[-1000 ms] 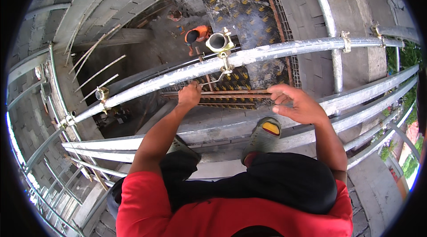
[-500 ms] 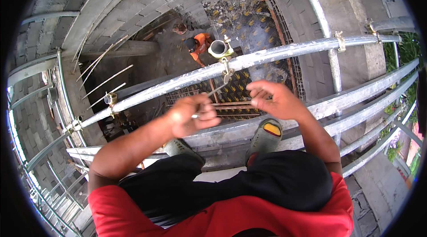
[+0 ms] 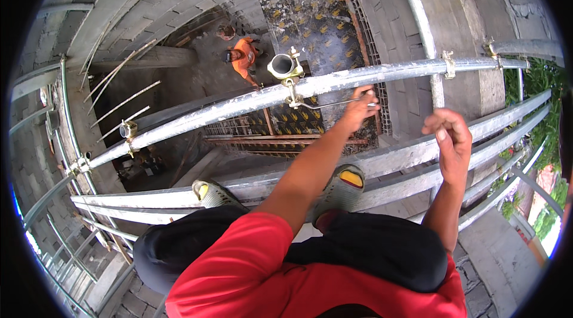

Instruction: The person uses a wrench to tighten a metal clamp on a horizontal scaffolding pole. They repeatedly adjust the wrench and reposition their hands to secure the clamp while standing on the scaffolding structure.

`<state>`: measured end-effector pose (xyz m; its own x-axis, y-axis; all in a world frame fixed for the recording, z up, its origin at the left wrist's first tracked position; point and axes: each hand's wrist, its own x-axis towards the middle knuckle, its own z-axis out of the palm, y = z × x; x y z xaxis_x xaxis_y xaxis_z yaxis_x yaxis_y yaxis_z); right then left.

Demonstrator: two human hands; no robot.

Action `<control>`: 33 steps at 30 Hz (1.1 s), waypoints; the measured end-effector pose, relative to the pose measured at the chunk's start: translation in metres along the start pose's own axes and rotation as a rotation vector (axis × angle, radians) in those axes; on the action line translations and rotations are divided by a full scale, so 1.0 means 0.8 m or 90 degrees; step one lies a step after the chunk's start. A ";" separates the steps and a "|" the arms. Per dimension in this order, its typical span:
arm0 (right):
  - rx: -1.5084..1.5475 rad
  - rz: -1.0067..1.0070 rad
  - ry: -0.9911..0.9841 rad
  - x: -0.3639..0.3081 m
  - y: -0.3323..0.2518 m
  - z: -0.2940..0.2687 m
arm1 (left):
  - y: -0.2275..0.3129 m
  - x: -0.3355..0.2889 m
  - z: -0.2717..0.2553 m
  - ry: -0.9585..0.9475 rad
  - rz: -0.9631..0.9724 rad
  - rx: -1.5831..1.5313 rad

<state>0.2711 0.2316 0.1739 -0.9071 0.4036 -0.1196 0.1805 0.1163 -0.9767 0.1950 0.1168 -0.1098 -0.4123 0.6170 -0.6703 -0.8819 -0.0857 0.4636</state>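
Note:
A thin metal wrench point(image 3: 325, 105) is in my left hand point(image 3: 360, 110), which grips its right end beyond the long pipe. The wrench's other end meets the brass-coloured scaffold clamp point(image 3: 292, 92). That clamp fastens a short pipe end point(image 3: 282, 66) to the long silver scaffold pipe point(image 3: 370, 75), which crosses in front of me. My right hand point(image 3: 450, 139) is raised above the lower rails on the right, apart from the wrench. Its fingers are loosely bent, and nothing shows in them.
My sandalled feet point(image 3: 345, 187) rest by parallel metal beams point(image 3: 394, 160). Far below, a person in orange point(image 3: 243, 58) stands beside patterned boards point(image 3: 319, 25). More clamps point(image 3: 449, 64) sit along the pipe. Rebar rods point(image 3: 128, 103) stick out at left; grey block walls surround the pit.
My left hand has swung the wrench rightward, from in front of the clamp to beyond the pipe. My right hand has shifted right. Below, the person in orange has straightened up.

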 end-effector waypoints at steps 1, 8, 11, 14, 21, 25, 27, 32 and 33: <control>0.007 0.014 0.002 -0.004 -0.002 -0.001 | -0.017 0.019 -0.043 0.028 -0.027 0.073; -0.018 0.071 -0.016 -0.035 0.005 -0.018 | 0.014 -0.038 -0.341 0.281 -0.131 0.785; 0.001 0.119 -0.034 -0.039 0.029 -0.009 | 0.099 -0.130 -0.385 0.288 0.104 0.961; 0.045 0.135 -0.060 -0.030 0.060 0.029 | 0.161 -0.198 -0.375 0.113 -0.037 1.058; -0.086 0.242 -0.181 0.048 0.170 0.200 | 0.129 -0.228 -0.325 0.232 -0.076 0.887; -0.057 0.250 -0.214 0.049 0.205 0.261 | 0.119 -0.223 -0.328 0.264 -0.138 0.865; -0.006 0.237 -0.183 0.051 0.209 0.271 | 0.127 -0.227 -0.331 0.294 -0.154 0.899; 0.044 0.251 -0.128 0.057 0.200 0.281 | 0.159 -0.233 -0.332 0.245 -0.218 0.946; 0.055 0.272 -0.107 0.056 0.199 0.284 | 0.161 -0.233 -0.330 0.244 -0.215 0.983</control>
<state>0.1731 0.0621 -0.0273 -0.8090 0.2449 -0.5343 0.5253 -0.1067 -0.8442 0.0977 -0.2158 -0.0782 -0.4965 0.2037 -0.8438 0.0190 0.9744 0.2241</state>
